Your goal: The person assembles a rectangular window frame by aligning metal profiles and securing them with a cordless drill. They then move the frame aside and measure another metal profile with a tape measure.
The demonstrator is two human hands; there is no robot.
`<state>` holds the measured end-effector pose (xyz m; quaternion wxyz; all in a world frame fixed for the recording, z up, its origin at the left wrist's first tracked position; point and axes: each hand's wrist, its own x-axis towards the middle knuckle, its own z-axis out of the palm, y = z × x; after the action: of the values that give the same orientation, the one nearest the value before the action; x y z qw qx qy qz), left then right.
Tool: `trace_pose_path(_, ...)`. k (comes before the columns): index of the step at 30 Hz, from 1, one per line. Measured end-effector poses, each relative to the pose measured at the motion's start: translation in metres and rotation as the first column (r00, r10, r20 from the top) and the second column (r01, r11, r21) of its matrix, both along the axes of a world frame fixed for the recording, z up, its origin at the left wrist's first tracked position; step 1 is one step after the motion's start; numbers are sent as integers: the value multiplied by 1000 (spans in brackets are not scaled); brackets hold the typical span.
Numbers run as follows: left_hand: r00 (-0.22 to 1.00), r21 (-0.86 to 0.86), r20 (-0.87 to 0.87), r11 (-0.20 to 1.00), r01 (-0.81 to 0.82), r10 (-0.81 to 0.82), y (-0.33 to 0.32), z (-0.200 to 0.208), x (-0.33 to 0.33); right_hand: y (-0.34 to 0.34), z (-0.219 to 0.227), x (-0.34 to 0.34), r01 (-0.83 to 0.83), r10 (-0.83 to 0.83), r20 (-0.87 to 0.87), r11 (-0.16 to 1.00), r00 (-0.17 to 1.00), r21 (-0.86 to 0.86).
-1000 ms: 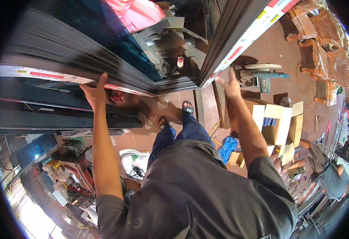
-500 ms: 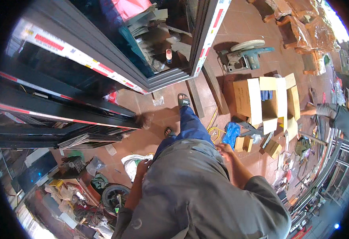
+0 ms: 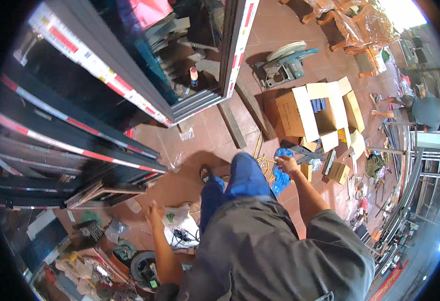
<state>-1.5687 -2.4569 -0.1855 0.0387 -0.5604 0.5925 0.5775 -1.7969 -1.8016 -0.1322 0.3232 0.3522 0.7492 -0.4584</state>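
Left hand (image 3: pixel 154 211) hangs lower left, fingers loosely spread, holding nothing, just above a white bag (image 3: pixel 180 228) on the floor. Right hand (image 3: pixel 286 164), centre right, fingers loosely curled and empty, near blue plastic (image 3: pixel 280 175).

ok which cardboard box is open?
The large cardboard box beside the circular saw: its flaps are spread and dark blue items show inside. The small box nearer the right hand is closed.

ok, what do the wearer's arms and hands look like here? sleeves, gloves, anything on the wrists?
Both hands are bare: left hand, right hand, no gloves. Forearms are uncovered too. A dark grey short-sleeved shirt ends above the elbows. No watch or wristband shows on either wrist.
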Motion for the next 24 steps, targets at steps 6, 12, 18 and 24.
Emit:
trace_pose_path(6, 901, 321, 286, 919, 231, -326, 78, -28, 65, 57, -96, 6, -128, 115, 71, 967, 991, 220)
trace_pose_path(12, 840, 364, 456, 923, 126, -294, 135, -57, 54, 102, -215, -26, -203, 147, 164, 889, 976, 410)
trace_pose_path(18, 812, 279, 493, 941, 191, -311, 263, -70, -60, 159, -431, -96, -313, 211, 255, 822, 944, 476)
trace_pose_path(24, 627, 171, 583, 832, 527, -517, 395, -128, -82, 194, -544, -143, -338, 218, 266, 726, 939, 599)
